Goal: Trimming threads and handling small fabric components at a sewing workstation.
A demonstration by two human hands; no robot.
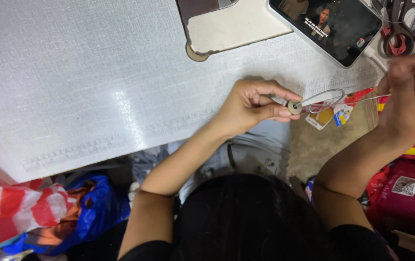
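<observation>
Small round disc [294, 107] with wire loop [324, 96] sat right of centre, at white surface [96, 87] edge, pinched in left hand [253, 105] grip. Right hand [410, 92], far right, blurred; grip closed on thin thread [362, 99]. Phone [333, 26] lay above.

A phone [332, 25] with a lit screen lies on the white worktop [72, 77] near scissors [403, 29]. Below, a blue bag [91, 212] sits beside red-and-white striped plastic [9, 212].

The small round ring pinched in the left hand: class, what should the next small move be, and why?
Probably draw the right hand a little further away, taking up slack. The left hand pinches the ring at the table edge, and a thin wire loop hangs loose between the hands.
</observation>
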